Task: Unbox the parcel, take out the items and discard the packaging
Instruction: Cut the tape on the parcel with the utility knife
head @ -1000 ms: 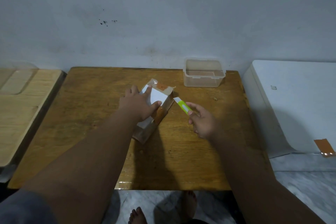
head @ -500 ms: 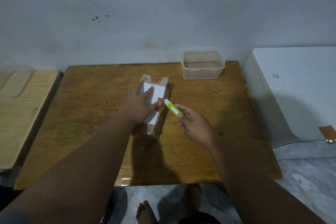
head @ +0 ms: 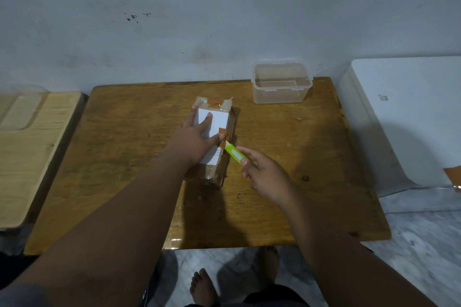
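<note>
Parcel (head: pixel 216 172) now lies squarer to the edges of the counter (head: pixel 124 157) near its middle, pressed under the flat fingers of my left hand (head: pixel 192 142), and the green cutter (head: pixel 234 154), pinched in the fingers of my right hand (head: pixel 267 177), has reached its taped right side, so cutting can start.

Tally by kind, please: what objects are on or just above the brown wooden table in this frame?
parcel: 1
green cutter: 1
clear plastic container: 1
Total: 3
</note>
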